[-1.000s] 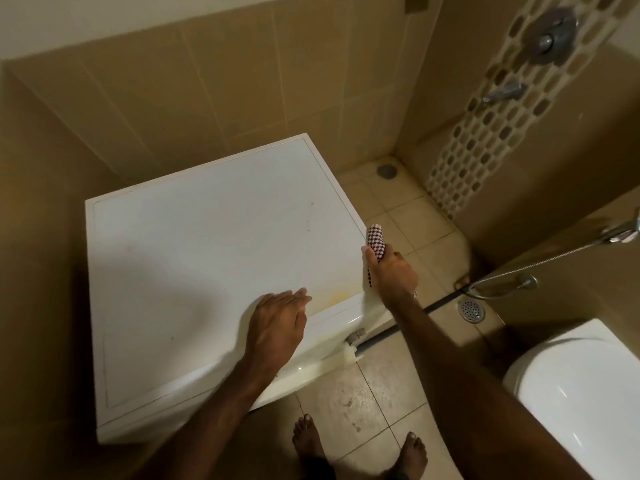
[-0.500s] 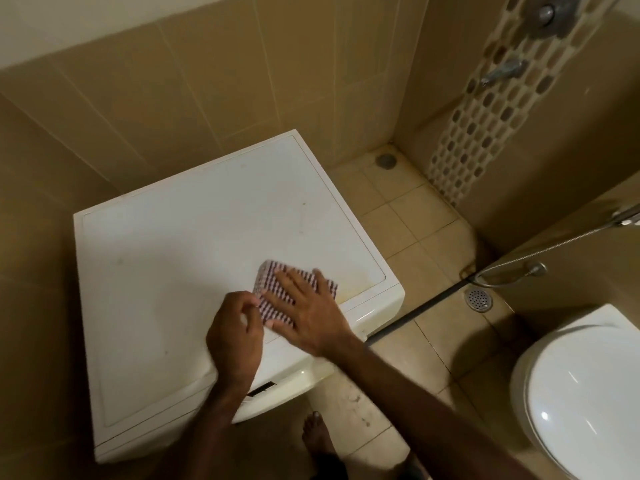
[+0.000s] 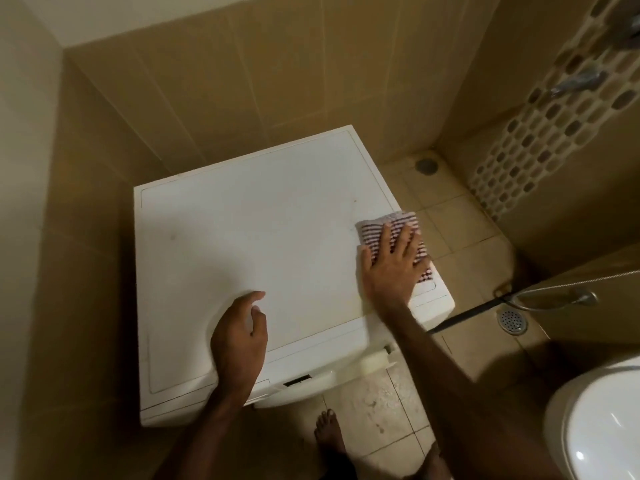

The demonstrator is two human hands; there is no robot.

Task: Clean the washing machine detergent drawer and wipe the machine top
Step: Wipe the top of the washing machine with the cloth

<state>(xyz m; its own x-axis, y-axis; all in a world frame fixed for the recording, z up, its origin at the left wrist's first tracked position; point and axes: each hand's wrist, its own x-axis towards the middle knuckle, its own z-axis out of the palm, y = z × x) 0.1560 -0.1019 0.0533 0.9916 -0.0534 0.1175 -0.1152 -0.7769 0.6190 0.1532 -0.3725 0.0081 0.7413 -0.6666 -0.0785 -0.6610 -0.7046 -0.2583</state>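
Note:
The white washing machine top [image 3: 249, 237] fills the middle of the view, set into a tiled corner. A checked red-and-white cloth [image 3: 384, 221] lies flat at the top's right edge. My right hand [image 3: 393, 268] presses on the cloth with fingers spread straight. My left hand [image 3: 240, 336] rests near the front edge of the top, fingers loosely curled and holding nothing. The machine's front panel shows as a narrow strip below the top; the detergent drawer cannot be made out.
Tiled walls close in behind and to the left of the machine. A white toilet [image 3: 602, 420] stands at the lower right. A spray hose [image 3: 554, 299] and a floor drain [image 3: 512, 321] are right of the machine. My bare feet [image 3: 329, 434] stand on the tiled floor.
My right hand slid the cloth from the front middle of the top to its right edge. My left hand let go of the cloth and stayed near the front edge.

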